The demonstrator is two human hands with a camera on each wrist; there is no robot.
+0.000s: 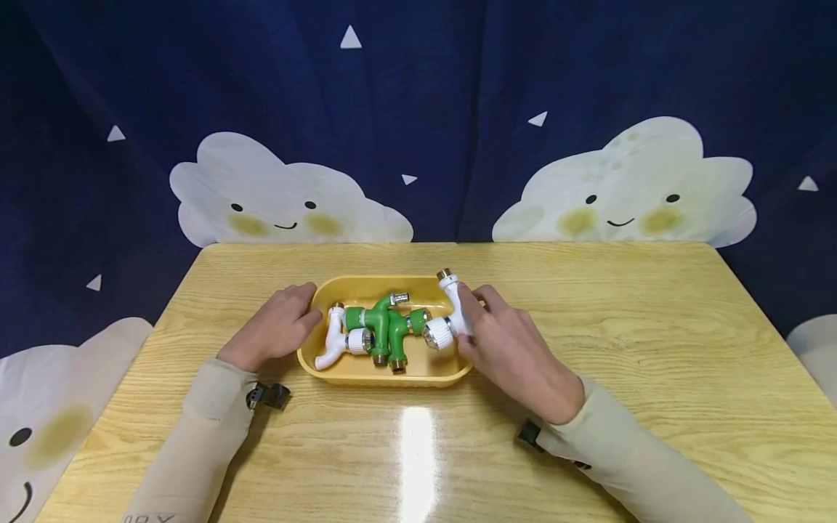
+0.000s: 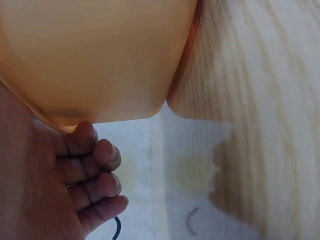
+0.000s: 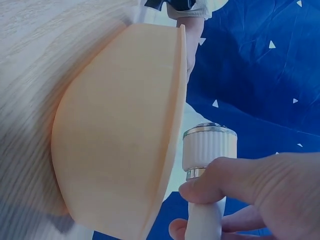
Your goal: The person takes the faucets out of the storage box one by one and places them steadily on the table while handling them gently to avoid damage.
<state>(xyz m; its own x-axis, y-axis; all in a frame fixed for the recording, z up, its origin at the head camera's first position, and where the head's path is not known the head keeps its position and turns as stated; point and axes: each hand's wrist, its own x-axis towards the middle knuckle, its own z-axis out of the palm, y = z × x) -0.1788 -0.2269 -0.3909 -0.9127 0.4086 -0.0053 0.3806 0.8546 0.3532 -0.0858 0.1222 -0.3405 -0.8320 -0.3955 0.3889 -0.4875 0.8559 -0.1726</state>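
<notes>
A yellow plastic basin (image 1: pixel 392 380) stands on the table, with one white tap (image 1: pixel 335 338) and two green taps (image 1: pixel 379 327) lying in it. My right hand (image 1: pixel 506 345) grips a second white tap (image 1: pixel 455 305) above the basin's right end. Its brass-threaded end points up and away. In the right wrist view, thumb and fingers wrap the tap's body just below the ribbed white knob (image 3: pixel 210 150). At the basin's left end, my left hand (image 1: pixel 277 327) holds the rim. Its curled fingers (image 2: pixel 100 185) show outside the wall in the left wrist view; the thumb is hidden there.
The wood-grain table (image 1: pixel 621 312) extends around the basin on all sides. Behind it hangs a dark blue curtain (image 1: pixel 451 109) with white clouds and triangles. Small black devices (image 1: pixel 268 396) are strapped at both wrists.
</notes>
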